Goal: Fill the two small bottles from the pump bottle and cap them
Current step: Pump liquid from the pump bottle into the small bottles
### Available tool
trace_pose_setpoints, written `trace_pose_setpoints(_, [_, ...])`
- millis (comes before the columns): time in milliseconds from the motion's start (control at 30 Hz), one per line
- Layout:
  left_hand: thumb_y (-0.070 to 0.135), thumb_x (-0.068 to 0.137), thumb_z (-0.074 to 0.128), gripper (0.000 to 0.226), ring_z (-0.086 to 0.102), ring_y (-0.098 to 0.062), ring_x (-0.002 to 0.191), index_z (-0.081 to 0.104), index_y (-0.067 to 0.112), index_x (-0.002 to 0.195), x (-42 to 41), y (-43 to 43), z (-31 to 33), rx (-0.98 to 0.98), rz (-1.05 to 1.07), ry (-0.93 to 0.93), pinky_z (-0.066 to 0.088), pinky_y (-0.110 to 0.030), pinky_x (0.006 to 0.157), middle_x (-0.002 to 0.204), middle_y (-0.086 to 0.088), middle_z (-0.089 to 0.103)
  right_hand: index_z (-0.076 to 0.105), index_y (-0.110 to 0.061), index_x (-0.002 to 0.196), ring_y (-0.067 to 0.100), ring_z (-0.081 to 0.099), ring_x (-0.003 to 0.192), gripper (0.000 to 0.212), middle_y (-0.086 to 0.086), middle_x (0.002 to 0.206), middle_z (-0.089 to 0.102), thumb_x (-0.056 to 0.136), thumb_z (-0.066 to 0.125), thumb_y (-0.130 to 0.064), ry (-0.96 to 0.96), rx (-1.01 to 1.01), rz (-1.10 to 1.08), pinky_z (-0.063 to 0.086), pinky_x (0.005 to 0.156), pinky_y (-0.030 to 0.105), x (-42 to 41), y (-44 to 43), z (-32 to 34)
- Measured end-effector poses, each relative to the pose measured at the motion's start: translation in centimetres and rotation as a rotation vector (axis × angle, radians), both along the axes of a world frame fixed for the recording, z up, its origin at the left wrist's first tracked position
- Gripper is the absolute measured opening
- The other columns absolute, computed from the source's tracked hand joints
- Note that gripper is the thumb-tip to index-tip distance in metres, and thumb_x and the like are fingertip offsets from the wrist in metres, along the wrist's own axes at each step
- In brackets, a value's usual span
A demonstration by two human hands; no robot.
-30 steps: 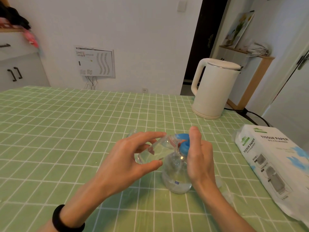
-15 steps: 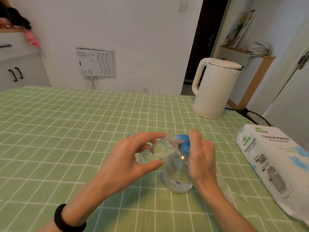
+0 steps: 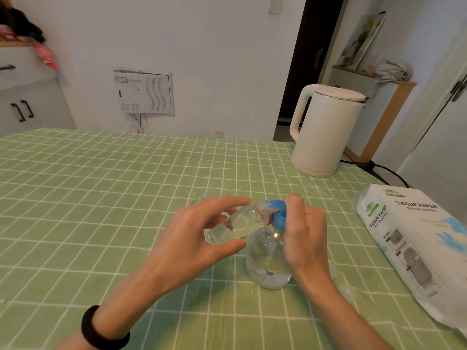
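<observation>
A clear pump bottle (image 3: 267, 261) with a blue pump head (image 3: 278, 217) stands on the green checked tablecloth (image 3: 101, 198). My right hand (image 3: 303, 236) wraps round its neck, with the index finger on top of the blue head. My left hand (image 3: 192, 238) grips a small clear bottle (image 3: 240, 223), tilted on its side with its mouth at the pump's nozzle. A second small clear bottle (image 3: 201, 197) peeks out just behind my left fingers.
A white electric kettle (image 3: 326, 130) stands at the back right, its black cord trailing off the table. A pack of tissue paper (image 3: 417, 248) lies at the right edge. Small clear pieces (image 3: 350, 291), perhaps caps, lie right of my right forearm.
Both hands and the bottles hold almost the same pose; only the view shifts slightly.
</observation>
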State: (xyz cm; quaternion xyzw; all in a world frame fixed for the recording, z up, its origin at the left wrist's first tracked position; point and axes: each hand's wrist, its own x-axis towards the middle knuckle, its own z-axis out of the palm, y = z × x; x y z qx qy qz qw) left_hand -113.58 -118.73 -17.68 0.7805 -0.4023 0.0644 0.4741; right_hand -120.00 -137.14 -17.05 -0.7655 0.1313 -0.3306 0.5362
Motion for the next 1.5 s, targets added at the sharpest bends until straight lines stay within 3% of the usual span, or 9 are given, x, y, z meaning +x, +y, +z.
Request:
trace_pose_setpoints(233, [0.035,0.079,0.083,0.063,0.076,-0.009,0.101,0.062,0.049,0.136,-0.03,0.0,0.09,-0.018,0.002,0.017,0.057,-0.026,0.095,0.118,0.022,0.072,0.054,-0.033,0.037,0.009,0.029,0.04,0.073,-0.003,0.043,0.032,0.095,0.032,-0.071,0.015,0.021,0.021,0.032,0.047,0.021,-0.05,0.36,-0.1])
trace_pose_setpoints(400, [0.038,0.079,0.083,0.065,0.074,-0.006,0.103,0.059,0.052,0.138,0.02,0.09,0.07,-0.01,0.003,0.01,0.057,-0.024,0.096,0.12,0.023,0.071,0.039,-0.021,0.041,0.011,0.03,0.041,0.063,-0.013,0.039,0.039,0.09,0.038,-0.062,0.015,0.04,0.022,0.03,0.048,0.036,-0.06,0.18,0.02])
trace_pose_setpoints(500, [0.041,0.079,0.082,0.065,0.073,-0.004,0.105,0.057,0.056,0.137,0.01,0.04,0.07,-0.005,0.006,0.002,0.057,-0.023,0.096,0.122,0.025,0.069,0.031,-0.026,0.04,0.009,0.025,0.043,0.054,-0.014,0.039,0.032,0.088,0.04,-0.049,0.017,0.015,0.004,0.025,0.048,0.032,-0.02,0.06,0.16])
trace_pose_setpoints(800, [0.042,0.079,0.081,0.063,0.074,-0.004,0.102,0.059,0.054,0.136,0.03,0.06,0.03,-0.027,-0.007,0.006,0.055,-0.015,0.094,0.121,0.024,0.07,0.052,-0.031,0.038,0.015,0.033,0.046,0.068,-0.001,0.045,0.038,0.093,0.033,-0.066,0.029,0.046,0.064,0.035,0.051,0.033,-0.07,0.15,0.04])
trace_pose_setpoints(1067, [0.039,0.08,0.083,0.065,0.073,-0.002,0.106,0.059,0.052,0.138,0.14,0.13,-0.08,-0.004,-0.008,0.0,0.056,-0.02,0.096,0.123,0.026,0.069,0.036,-0.013,0.046,0.019,0.028,0.047,0.055,0.003,0.046,0.034,0.083,0.041,-0.054,0.0,0.065,0.065,0.026,0.049,0.043,0.0,-0.04,0.21])
trace_pose_setpoints(1167, [0.04,0.08,0.083,0.064,0.074,-0.004,0.104,0.058,0.054,0.137,0.08,0.16,0.05,-0.005,-0.008,0.001,0.057,-0.022,0.096,0.123,0.026,0.069,0.04,-0.022,0.039,0.015,0.028,0.045,0.058,0.0,0.045,0.033,0.09,0.04,-0.048,0.015,0.052,0.072,0.029,0.049,0.038,-0.02,-0.15,0.11])
trace_pose_setpoints(1300, [0.027,0.082,0.09,0.065,0.075,-0.006,0.104,0.063,0.048,0.137,0.19,0.33,0.2,0.0,-0.001,0.009,0.057,-0.026,0.096,0.123,0.022,0.073,0.061,-0.028,0.044,0.017,0.04,0.048,0.066,0.022,0.051,0.048,0.092,0.034,-0.064,0.029,0.055,0.092,0.039,0.05,0.032,-0.04,0.02,-0.02])
trace_pose_setpoints(1367, [0.026,0.081,0.09,0.065,0.075,-0.005,0.104,0.064,0.047,0.136,0.2,0.41,0.33,0.008,0.006,0.004,0.058,-0.027,0.096,0.124,0.022,0.073,0.064,-0.029,0.045,0.022,0.04,0.047,0.069,0.015,0.048,0.051,0.091,0.033,-0.07,0.018,0.067,0.085,0.04,0.049,0.029,-0.05,0.07,0.03])
trace_pose_setpoints(1500, [0.028,0.081,0.089,0.064,0.074,-0.004,0.104,0.064,0.046,0.137,0.16,0.38,0.48,0.013,0.006,0.014,0.059,-0.026,0.096,0.125,0.025,0.072,0.064,-0.023,0.046,0.038,0.047,0.052,0.067,0.013,0.051,0.062,0.09,0.034,-0.064,0.016,0.066,0.086,0.044,0.055,0.041,0.04,-0.05,0.12])
